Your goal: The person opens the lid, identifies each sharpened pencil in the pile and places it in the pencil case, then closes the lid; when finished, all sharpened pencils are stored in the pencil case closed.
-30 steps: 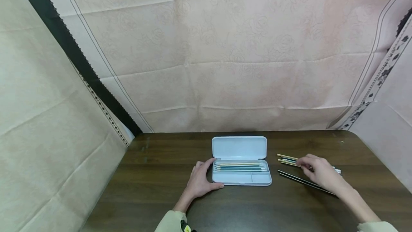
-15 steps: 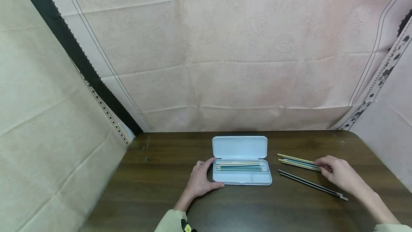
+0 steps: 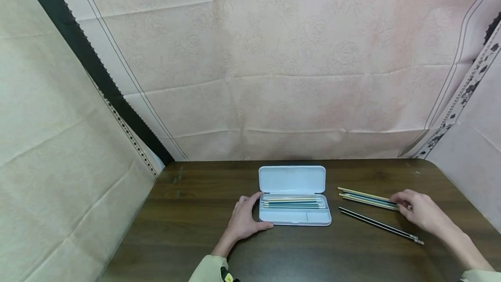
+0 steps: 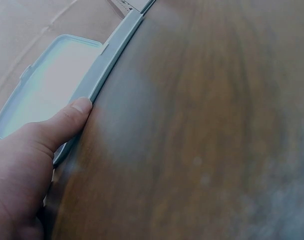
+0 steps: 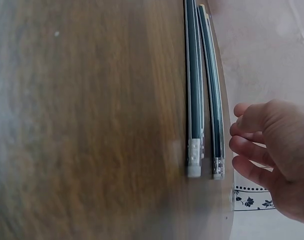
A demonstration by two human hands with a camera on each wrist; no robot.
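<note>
A pale blue pencil case (image 3: 282, 217) lies open on the table, with several pencils (image 3: 291, 204) in its back compartment. My left hand (image 3: 241, 221) holds the case's left end, thumb at the front edge and fingers toward the back corner. The left wrist view shows the thumb (image 4: 67, 120) against the case's edge. To the right of the case lies a bundle of green and pale yellow pencils (image 3: 364, 199). My right hand (image 3: 420, 210) is at their eraser ends, fingers loosely bent. In the right wrist view its fingers (image 5: 249, 142) sit beside the pencils, apart from them.
Two dark pencils (image 3: 379, 225) lie slanted in front of the bundle, their eraser ends toward the right. The case's lid (image 3: 292, 178) stands raised at the back. A brown wooden table (image 3: 188, 234) meets pale patterned cloth (image 3: 289, 64) behind and at both sides.
My right hand has slid right along the pencil bundle toward its eraser ends, uncovering more of the bundle and the ends of the dark pencils. My left hand and the case have stayed put.
</note>
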